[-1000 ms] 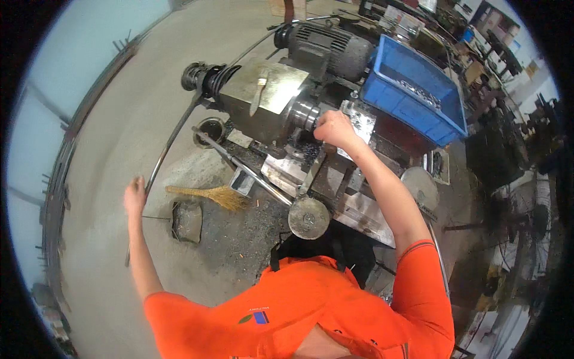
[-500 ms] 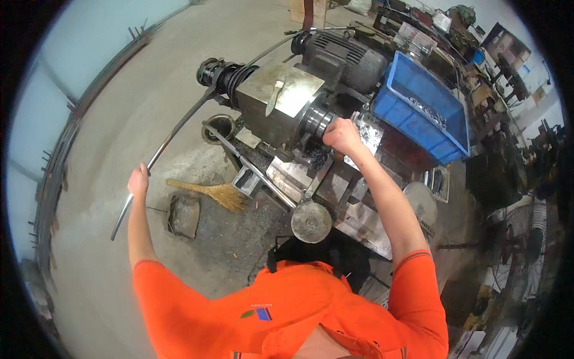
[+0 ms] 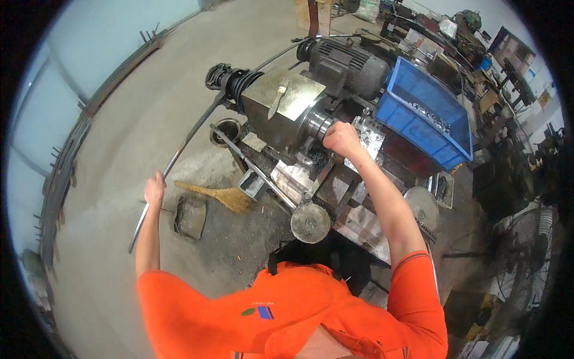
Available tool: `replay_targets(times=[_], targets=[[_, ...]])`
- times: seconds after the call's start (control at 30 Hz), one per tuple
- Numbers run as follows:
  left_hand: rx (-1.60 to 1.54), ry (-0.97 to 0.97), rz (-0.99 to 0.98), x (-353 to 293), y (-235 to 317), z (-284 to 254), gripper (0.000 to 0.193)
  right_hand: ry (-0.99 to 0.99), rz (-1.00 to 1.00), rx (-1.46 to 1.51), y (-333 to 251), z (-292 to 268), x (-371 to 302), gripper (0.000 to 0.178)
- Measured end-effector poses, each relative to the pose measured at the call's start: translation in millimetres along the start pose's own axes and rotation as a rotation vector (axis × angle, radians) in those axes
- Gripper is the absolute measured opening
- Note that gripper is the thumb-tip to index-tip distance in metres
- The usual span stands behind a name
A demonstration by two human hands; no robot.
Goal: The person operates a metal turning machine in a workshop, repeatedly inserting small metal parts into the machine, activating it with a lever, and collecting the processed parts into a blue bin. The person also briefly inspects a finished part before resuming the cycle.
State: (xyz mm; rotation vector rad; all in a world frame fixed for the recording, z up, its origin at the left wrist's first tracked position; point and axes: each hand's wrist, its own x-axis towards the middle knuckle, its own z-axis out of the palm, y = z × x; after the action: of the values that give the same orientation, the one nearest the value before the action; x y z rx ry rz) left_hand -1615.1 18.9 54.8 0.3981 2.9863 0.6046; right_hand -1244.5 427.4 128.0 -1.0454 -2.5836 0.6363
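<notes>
My left hand is closed round the lower part of a long metal lever, which slants up to the black collar assembly on the left end of a small lathe. My right hand is closed right at the end of the shiny round spindle nose; its back faces me and hides whatever the fingers grip. Between the two hands sits the steel headstock, with a flat brush lying on its top. Metal chips lie on the plate beside my right hand.
A blue crate holding small metal parts stands right of the dark motor. In front are a second bar and a round plate. A straw broom and a dustpan lie on the floor. Steel bars line the wall.
My left hand and the lever's lower end have moved slightly right and toward me. My right hand stays at the spindle nose. The whole view has shifted a little.
</notes>
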Motion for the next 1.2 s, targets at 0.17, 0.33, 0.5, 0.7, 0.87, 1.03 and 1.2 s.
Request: replay_targets(times=[0.17, 0.33, 0.5, 0.7, 0.87, 1.03, 1.2], targets=[[0.099, -0.044, -0.107, -73, 30, 19, 0.068, -0.039, -0.001, -0.063, -1, -2, -2, 0.021], [0.047, -0.013, 0.018, -128, 68, 0, 0.054, 0.002, 0.032, -0.146, -1, -2, -4, 0.02], [0.076, -0.027, 0.054, -126, 69, -1, 0.042, 0.078, -0.012, -0.184, -4, -11, -8, 0.02], [0.134, -0.09, 0.347, -98, 64, 3, 0.033, 0.295, -0.419, -0.125, 1, -31, -46, 0.02], [-0.382, -0.153, 0.738, -140, 162, -29, 0.027, 0.362, -0.601, 0.025, -19, -37, -100, 0.026], [-0.713, -0.597, 1.053, -211, 257, -26, 0.023, 0.192, -0.669, 0.174, -68, -53, -159, 0.031], [-1.0, -0.807, 1.2, -243, 282, -26, 0.025, -0.082, -0.297, 1.162, -67, -49, -195, 0.037]])
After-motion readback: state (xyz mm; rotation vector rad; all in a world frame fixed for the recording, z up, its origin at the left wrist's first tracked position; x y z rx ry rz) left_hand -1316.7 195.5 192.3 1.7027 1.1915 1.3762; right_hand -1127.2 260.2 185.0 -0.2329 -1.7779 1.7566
